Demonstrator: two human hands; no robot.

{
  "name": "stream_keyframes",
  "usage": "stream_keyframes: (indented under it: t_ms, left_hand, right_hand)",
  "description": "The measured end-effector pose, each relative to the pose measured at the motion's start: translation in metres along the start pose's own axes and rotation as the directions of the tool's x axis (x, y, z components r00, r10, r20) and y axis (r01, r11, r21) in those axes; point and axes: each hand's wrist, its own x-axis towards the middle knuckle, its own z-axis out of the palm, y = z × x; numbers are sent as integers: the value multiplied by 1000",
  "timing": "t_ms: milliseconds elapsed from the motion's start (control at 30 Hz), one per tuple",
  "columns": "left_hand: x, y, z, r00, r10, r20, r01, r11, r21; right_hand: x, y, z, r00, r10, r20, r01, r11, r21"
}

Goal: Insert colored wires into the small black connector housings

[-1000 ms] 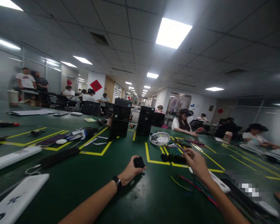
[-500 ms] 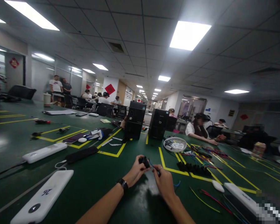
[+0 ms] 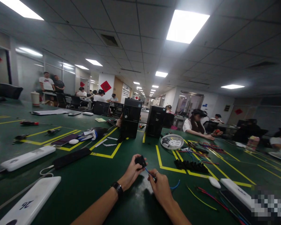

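Observation:
My left hand, with a watch on its wrist, is closed around a small black block above the table. My right hand pinches a blue wire whose near end meets the block; whether it goes inside I cannot tell. The wire's tail curls out to the right of the hand. Something dark shows at my right fingertips, too small to make out. On the table to the right lie a yellow-green wire and red wires.
A row of black pieces lies beyond my right hand, near a white round basket of small parts. Two black computer towers stand ahead. White power banks flank the left. A co-worker sits at right.
My right hand has come from beside the row of black pieces to the block in my left hand, bringing the blue wire. The view has shifted slightly.

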Motion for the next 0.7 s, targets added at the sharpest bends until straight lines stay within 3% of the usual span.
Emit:
stream_keyframes:
  t_ms: [267,700]
  left_hand:
    - [-5,4,10,994,107,-10,-107,994,-16]
    - [-7,-1,9,982,189,-19,-185,971,152]
  right_hand:
    - [-3,-5,1,999,32,-17,-30,997,77]
    - [-5,-3,7,998,64,4,-64,987,146]
